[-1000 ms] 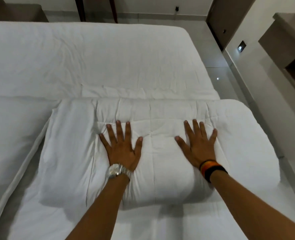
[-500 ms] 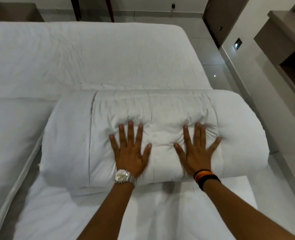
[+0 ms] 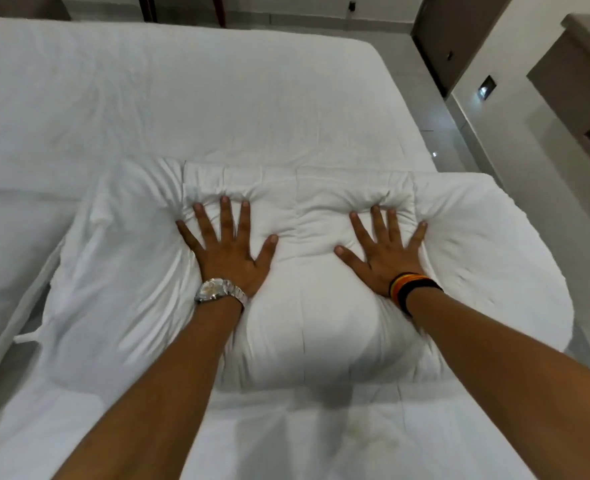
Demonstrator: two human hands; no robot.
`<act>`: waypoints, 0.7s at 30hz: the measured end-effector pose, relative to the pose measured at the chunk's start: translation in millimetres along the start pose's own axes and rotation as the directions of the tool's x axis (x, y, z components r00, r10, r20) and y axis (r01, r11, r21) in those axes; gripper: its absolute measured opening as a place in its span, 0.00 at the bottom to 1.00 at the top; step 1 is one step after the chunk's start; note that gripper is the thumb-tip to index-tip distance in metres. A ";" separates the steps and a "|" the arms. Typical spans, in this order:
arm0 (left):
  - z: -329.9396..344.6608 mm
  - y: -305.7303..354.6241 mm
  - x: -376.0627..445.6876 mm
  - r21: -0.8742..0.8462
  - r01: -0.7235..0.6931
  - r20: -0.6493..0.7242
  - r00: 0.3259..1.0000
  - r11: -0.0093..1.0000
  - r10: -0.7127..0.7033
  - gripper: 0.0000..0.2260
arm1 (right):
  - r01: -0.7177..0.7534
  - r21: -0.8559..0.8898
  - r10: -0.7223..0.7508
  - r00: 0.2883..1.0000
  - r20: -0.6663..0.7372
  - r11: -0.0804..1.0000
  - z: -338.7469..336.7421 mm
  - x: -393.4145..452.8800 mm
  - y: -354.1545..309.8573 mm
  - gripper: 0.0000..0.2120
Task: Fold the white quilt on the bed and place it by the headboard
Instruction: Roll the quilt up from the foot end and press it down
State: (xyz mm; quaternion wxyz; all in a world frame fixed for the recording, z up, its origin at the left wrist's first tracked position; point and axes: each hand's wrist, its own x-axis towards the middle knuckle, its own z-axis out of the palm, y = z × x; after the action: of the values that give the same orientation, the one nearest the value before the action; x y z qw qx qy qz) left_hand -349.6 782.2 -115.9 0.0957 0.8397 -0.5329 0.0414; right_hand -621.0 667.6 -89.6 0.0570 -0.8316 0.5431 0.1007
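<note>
The white quilt lies rolled into a thick bundle across the near part of the bed. An unrolled strip of it still spreads flat toward me below the roll. My left hand, with a silver watch on the wrist, presses flat on top of the roll, fingers spread. My right hand, with a striped wristband, presses flat beside it, fingers spread too. Both palms dent the padding and hold nothing. The headboard is not in view.
The bed's right edge runs along a tiled floor strip. A dark door and a wall shelf unit stand to the right. Chair legs show beyond the bed's far edge. A second white layer lies at left.
Both hands have slid forward over the roll with fingers spread wider, pressing deeper into it. The roll has turned further away from me and looks bulkier.
</note>
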 end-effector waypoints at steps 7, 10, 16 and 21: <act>-15.1 -30.6 -8.0 0.046 -0.012 0.028 1.000 0.999 0.010 0.37 | 0.021 0.004 -0.021 1.000 0.008 1.000 0.4 -26.4 12.9 0.43; -25.5 -15.3 -14.5 0.062 0.035 0.126 0.991 0.997 -0.043 0.37 | 0.013 -0.019 -0.012 0.996 0.083 1.000 -12.0 -25.3 6.6 0.44; -101.0 -15.0 -85.0 -0.153 0.157 0.087 0.986 0.976 -0.145 0.35 | 0.015 0.173 -0.009 0.999 -0.037 0.985 -50.8 -83.7 38.6 0.43; -128.8 39.3 -210.6 -0.535 0.435 0.162 0.894 0.724 -0.417 0.38 | -0.220 0.143 0.227 0.973 -0.033 0.965 -61.7 -152.5 95.2 0.42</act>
State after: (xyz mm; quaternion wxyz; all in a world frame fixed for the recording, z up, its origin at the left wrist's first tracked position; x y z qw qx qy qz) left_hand -471.2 979.2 -21.4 0.3356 0.8746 -0.3154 -0.1518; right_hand -761.0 752.5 6.9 0.0895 -0.7613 0.6404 0.0478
